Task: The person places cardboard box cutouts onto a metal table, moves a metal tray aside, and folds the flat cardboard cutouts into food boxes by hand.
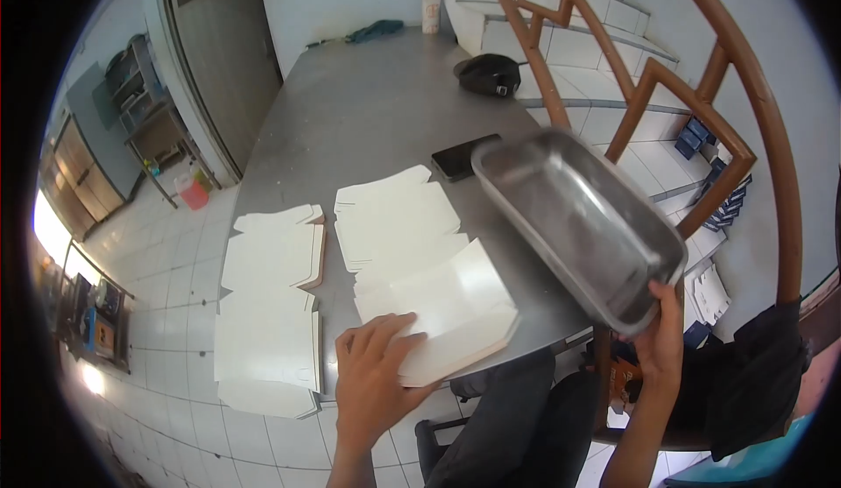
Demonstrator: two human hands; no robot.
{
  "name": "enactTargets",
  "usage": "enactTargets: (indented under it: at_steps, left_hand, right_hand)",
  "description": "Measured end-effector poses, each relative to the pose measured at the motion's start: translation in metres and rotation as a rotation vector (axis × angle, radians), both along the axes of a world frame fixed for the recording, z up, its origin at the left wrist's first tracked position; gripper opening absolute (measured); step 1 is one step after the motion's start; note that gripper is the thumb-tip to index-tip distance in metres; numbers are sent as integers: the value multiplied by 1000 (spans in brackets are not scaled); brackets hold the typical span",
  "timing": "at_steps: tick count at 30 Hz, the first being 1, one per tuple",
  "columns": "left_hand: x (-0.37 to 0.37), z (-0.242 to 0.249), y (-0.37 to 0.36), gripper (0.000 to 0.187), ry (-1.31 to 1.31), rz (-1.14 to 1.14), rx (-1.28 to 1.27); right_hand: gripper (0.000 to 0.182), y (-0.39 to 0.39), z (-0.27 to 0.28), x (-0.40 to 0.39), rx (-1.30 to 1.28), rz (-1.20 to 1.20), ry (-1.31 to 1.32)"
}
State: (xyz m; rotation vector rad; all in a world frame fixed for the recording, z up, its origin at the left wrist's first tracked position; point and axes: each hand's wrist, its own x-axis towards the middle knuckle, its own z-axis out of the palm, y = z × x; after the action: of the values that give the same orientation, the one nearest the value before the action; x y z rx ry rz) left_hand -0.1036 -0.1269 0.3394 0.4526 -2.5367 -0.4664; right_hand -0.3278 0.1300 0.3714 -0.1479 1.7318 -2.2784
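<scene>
My right hand (661, 343) grips the near corner of a deep, rectangular metal tray (561, 243), its thumb over the rim. The tray is tilted, with its inside facing me. My left hand (377, 374) lies with fingers spread on the near part of a white cardboard box blank (464, 313), which has creased, slightly raised flaps. More flat white blanks lie under or just beyond it. To the left, another stack of flat white box blanks (267, 330) reaches the table's near edge.
On the grey metal table (350, 102) lie a black phone (464, 157), a black cap (491, 76) and a dark green cloth (375, 31) at the far end. A white roll (431, 4) stands there. Brown stair railings (622, 67) rise along the right side, near the tray.
</scene>
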Motion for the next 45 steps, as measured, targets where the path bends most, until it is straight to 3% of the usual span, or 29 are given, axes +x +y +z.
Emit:
enactTargets:
  at_steps: [5,9,14,17,20,23,26,29,32,35,41,43,45]
  left_hand:
    - [0,-1,-6,52,-76,-23,49]
    - [7,-1,-13,58,-122,-55,103]
    - [7,5,-13,51,-144,-51,180]
    - [16,-18,-15,54,22,-83,219]
    - [18,-14,-17,55,36,-75,282]
    - [19,-10,-18,56,32,-74,318]
    - [17,-14,-16,55,87,-37,357]
    - [19,-13,-17,52,10,-83,371]
    - [21,-8,-22,49,-12,-89,353]
    - [24,-12,-25,47,49,-123,366]
    - [18,-6,-30,44,71,-97,446]
    - [17,-2,-28,43,61,-69,517]
    - [20,-1,-23,44,-21,-70,468]
  right_hand:
    - [48,-117,34,-67,7,147,33]
    - [48,-233,40,-138,42,428,59]
    - [50,-355,42,-164,147,426,101]
    - [50,-395,28,-184,256,518,39]
    - [50,-406,16,-191,557,605,121]
    - [53,-398,44,-165,1135,576,437]
    - [57,-393,39,-142,1170,241,1421]
    - [47,-405,24,-159,1264,603,1640]
    - [41,-420,7,-136,1160,694,1703]
    - [41,-410,-9,-85,801,712,1789]
    - [38,-427,-5,-56,790,769,1800]
    - [37,-470,-16,-109,818,697,1849]
    - [51,-507,-21,-158,1072,203,1816]
